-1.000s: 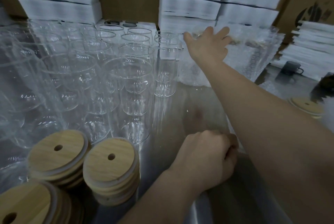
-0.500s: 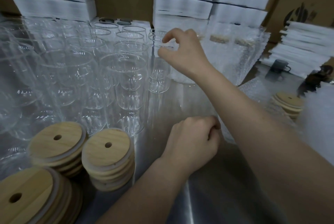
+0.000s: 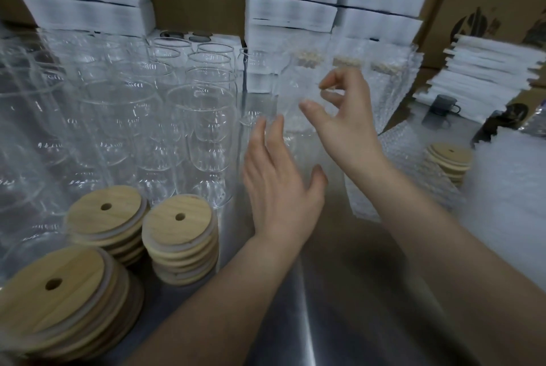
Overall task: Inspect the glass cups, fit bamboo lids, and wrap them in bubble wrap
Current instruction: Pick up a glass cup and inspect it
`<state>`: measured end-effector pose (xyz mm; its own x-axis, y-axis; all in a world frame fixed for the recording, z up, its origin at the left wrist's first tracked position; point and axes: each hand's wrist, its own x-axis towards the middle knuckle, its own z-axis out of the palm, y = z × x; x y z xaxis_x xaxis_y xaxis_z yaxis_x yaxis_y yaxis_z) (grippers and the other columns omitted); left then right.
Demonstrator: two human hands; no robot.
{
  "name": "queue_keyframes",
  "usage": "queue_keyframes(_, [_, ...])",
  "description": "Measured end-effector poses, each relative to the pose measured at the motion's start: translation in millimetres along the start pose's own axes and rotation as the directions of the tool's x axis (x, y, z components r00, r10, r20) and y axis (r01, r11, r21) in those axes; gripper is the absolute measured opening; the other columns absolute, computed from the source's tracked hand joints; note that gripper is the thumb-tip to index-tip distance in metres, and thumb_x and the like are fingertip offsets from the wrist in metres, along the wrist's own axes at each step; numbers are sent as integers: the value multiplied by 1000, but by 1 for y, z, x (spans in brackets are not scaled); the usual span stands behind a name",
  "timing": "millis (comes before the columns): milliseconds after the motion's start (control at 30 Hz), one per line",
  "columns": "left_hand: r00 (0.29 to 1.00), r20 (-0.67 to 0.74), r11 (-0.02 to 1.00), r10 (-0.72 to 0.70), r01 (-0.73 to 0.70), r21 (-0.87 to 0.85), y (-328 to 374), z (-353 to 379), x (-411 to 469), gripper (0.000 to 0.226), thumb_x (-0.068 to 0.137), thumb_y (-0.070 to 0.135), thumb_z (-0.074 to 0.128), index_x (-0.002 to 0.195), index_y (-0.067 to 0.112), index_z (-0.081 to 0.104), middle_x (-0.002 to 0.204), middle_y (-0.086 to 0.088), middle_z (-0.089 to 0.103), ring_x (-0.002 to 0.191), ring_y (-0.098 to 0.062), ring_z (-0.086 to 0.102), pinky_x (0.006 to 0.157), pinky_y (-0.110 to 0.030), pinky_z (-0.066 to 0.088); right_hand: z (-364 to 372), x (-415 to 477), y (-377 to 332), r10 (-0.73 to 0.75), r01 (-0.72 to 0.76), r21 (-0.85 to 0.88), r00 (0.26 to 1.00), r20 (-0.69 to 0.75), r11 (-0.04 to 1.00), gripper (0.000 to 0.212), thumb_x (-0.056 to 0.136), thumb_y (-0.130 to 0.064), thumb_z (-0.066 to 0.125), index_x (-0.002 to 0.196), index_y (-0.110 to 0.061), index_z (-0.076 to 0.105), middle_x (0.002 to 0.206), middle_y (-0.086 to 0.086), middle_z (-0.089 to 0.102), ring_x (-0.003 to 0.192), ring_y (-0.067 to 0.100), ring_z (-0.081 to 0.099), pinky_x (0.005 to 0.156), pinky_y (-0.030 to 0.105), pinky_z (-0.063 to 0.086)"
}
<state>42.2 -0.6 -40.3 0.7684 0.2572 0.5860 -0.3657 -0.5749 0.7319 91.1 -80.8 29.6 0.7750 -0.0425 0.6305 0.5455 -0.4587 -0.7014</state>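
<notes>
I log one steel table [image 3: 339,321]. On it: glass cups [image 3: 204,129] massed at left; three bamboo lid stacks [image 3: 177,227] lower left; a bubble wrap sheet [image 3: 399,185] at right; a fourth lid stack [image 3: 447,159] beside it; a dark mug [image 3: 441,104] upper right.

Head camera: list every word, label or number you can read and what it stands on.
No text can be read.
Middle cardboard box: dark printed characters, cut off and partly hidden, unreadable.
Right cardboard box: dark round logo with small print, too blurred to read.

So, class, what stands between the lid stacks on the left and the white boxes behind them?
Rows of glass cups, upright and without lids, fill that stretch, as the head view shows.
</notes>
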Motion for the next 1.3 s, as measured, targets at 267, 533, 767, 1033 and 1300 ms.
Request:
queue_keyframes(267, [991, 108, 972, 77, -50, -231, -1, -2, -2, 101, 71, 45, 82, 149, 23, 21, 140, -3, 43, 131, -18, 44, 107, -43, 41, -31, -67, -9, 109, -79, 283, 990, -92, 956, 44, 77, -29, 71, 109, -39, 43, 117, -5, 49, 111, 18, 58, 84, 20, 50])
queue_keyframes(533, [984, 160, 814, -75, 153, -560, -4, -3, 2, 86, 70, 48, 73, 143, 27, 32, 127, 9, 54, 116, -5, 56, 100, -31, 48, -35, -57, 18, 375, -473, 532, 881, 288, 703, 65, 84, -39, 56, 144, -21, 42, 131, 9, 56, 113, 16, 61, 94, 31, 50])
queue_keyframes(767, [941, 308, 591, -137, 327, -737, -5, -3, 7, 48, 89, 32, 59, 131, 25, 37, 105, 21, 67, 90, 5, 68, 63, -14, 53, -29, -60, 28, 358, -647, 503, 750, 557, 573, 57, 92, -46, 56, 143, -24, 45, 128, 13, 65, 108, 32, 67, 79, 40, 57])
queue_keyframes(1033, [921, 310, 603, -236, 389, -696, 1, 3, 7, 24, 100, 23, 51, 124, 22, 46, 119, -6, 55, 115, -26, 60, 96, -36, 49, -22, -67, 37, 389, -459, 421, 888, 244, 783, 83, 71, -51, 73, 144, -27, 41, 130, -4, 60, 113, 10, 64, 100, 38, 51])
queue_keyframes(1300, [880, 419, 484, -224, 474, -736, 6, 2, 8, 28, 91, 49, 46, 109, 29, 51, 113, 5, 62, 93, -2, 69, 92, -37, 55, -11, -71, 34, 242, -263, 173, 961, 134, 949, 81, 70, -47, 70, 140, -34, 32, 113, -6, 51, 97, 12, 60, 80, 29, 54])
